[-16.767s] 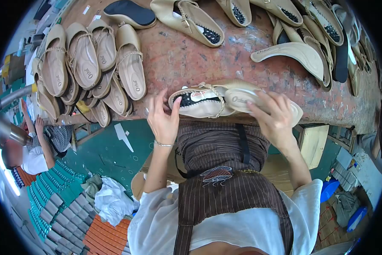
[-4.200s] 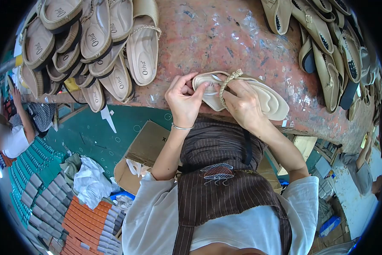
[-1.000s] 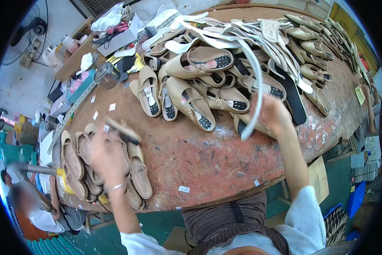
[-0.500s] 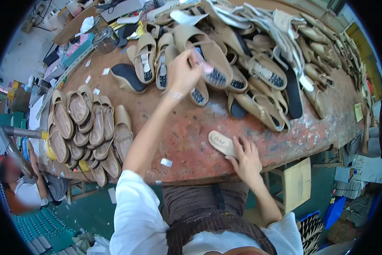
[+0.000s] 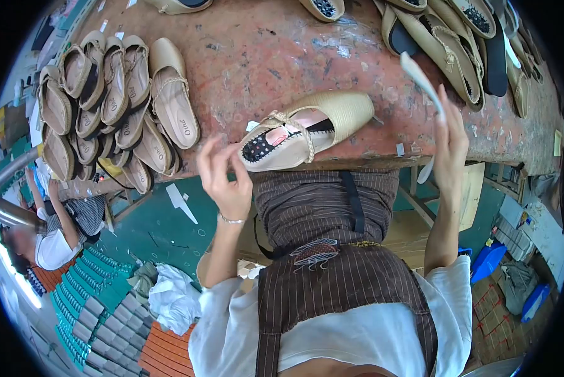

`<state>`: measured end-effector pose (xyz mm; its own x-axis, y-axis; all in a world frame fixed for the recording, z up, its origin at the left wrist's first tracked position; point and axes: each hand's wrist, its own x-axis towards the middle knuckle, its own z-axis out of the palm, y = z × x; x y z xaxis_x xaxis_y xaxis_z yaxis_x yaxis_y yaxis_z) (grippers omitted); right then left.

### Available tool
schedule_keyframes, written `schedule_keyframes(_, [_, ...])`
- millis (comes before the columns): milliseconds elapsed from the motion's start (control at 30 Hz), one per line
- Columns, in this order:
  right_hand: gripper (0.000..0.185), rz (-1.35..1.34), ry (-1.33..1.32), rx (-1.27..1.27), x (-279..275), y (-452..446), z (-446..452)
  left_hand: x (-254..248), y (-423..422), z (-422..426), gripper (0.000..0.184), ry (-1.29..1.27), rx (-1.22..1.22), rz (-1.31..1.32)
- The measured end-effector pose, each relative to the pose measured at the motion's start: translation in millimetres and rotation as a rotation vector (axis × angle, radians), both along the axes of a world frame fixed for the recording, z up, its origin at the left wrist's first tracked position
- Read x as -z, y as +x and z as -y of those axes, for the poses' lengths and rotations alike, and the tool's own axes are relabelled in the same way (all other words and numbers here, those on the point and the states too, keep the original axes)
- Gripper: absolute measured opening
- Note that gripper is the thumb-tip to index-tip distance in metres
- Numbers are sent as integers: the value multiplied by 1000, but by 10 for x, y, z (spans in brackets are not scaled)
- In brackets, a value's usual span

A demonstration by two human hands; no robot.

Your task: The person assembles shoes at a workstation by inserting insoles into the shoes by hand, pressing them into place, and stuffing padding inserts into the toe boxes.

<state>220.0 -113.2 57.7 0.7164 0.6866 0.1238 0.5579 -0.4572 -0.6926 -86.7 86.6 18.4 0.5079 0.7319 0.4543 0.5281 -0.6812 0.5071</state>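
A beige woven shoe [image 5: 351, 116] with a braided strap lies along the table's front edge, its toe pointing right. Its dark, spotted inner sole shows at the heel, with something pink further in. My left hand [image 5: 224, 179] is at the heel end, fingers curved and spread, with nothing held; whether a fingertip touches the heel I cannot tell. To the right of the toe, my right hand [image 5: 451, 144] grips a pale insole [image 5: 423, 85], raised and seen nearly edge-on. The hand hides the insole's middle.
Finished-looking shoes with lettered insoles [image 5: 181, 122] are piled on the left of the worn red table [image 5: 232, 69]. More beige shoes [image 5: 448, 53] crowd the far right. A person [image 5: 59, 242] sits at the lower left. Small white scraps [image 5: 400, 149] lie about.
My left hand has come back from the far shoes, and one shoe now lies at the front edge. My right hand has lifted the insole off the table and moved right. The view has tilted down.
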Motion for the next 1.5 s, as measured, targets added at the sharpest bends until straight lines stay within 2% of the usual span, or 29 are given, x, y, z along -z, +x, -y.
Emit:
schedule_keyframes(33, [43,185,-75,-121,-41,-73,-29,25,-62,126,19,-166,-139,16])
schedule_keyframes(67, [44,368,-148,-244,-87,-154,-67,31,-67,214,19,-165,-148,20])
schedule_keyframes(133, [42,374,-167,-335,-143,-298,-217,42,-64,368,31,-710,-330,134])
schedule_keyframes(167, [40,410,-127,-463,-121,-337,-293,161,-57,392,40,-752,-291,233])
schedule_keyframes(200, [38,445,-84,-591,-93,-377,-379,182,28,374,43,-725,-267,292])
schedule_keyframes(300, [30,365,38,-726,75,-540,-699,262,126,167,52,-633,-219,293])
schedule_keyframes(433, [18,184,142,-759,282,-788,-1016,176,179,25,60,-693,-161,277])
schedule_keyframes(600, [17,124,151,-738,370,-950,-1160,322,109,-26,61,-707,-131,314])
schedule_keyframes(767, [22,125,139,-734,365,-980,-1266,366,142,-64,50,-640,-166,347])
schedule_keyframes(1000, [20,129,88,-763,398,-1056,-1337,393,183,-96,41,-651,-221,394])
schedule_keyframes(1067, [32,154,37,-794,448,-1048,-1335,383,208,-121,38,-651,-246,373])
schedule_keyframes(1100, [32,156,30,-792,450,-1050,-1340,379,218,-137,38,-657,-243,376])
schedule_keyframes(1167, [31,276,-20,-850,457,-1061,-1334,389,226,-161,33,-714,-263,370])
schedule_keyframes(1267, [37,300,-73,-919,466,-1054,-1319,465,162,-185,26,-815,-249,339])
schedule_keyframes(1300, [37,300,-77,-920,470,-1050,-1335,429,175,-207,17,-780,-248,346])
schedule_keyframes(1433, [46,272,-139,-1152,483,-1001,-1483,448,187,-229,10,-712,-244,303])
schedule_keyframes(1500, [47,277,-189,-1209,438,-1014,-1522,430,238,-238,5,-740,-281,416])
